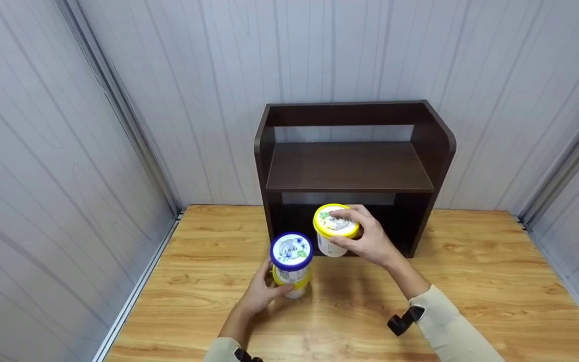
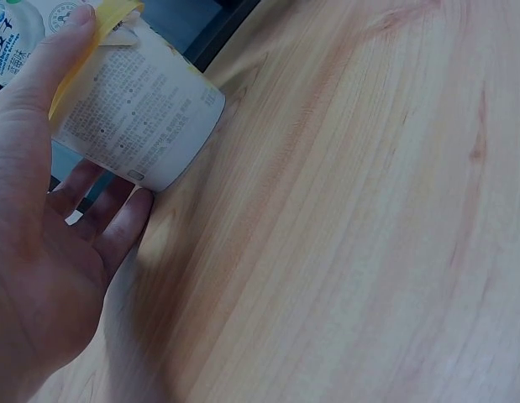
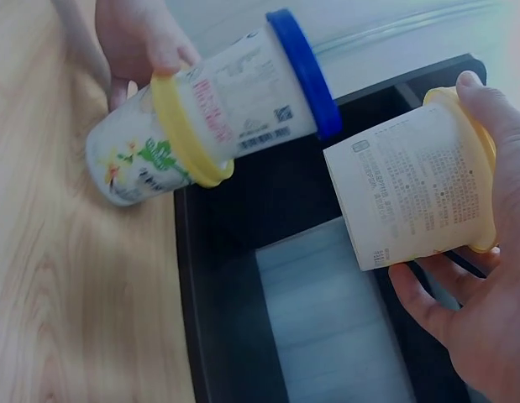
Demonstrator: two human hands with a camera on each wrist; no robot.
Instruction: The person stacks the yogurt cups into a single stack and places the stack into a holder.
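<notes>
Just in front of the shelf [image 1: 350, 167], our left hand [image 1: 261, 292] grips the lower tub [image 3: 138, 159] beneath the blue-lidded tub [image 1: 291, 251], our right hand [image 1: 370, 240] the single tub [image 1: 330, 232]; we're apparently positioning them, which next needs level guiding.

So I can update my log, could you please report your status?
Left hand gripping lower yellow-lidded tub, blue-lidded tub stacked on it. Right hand holding another yellow-lidded tub before the dark shelf. Nothing visibly in the way.
</notes>
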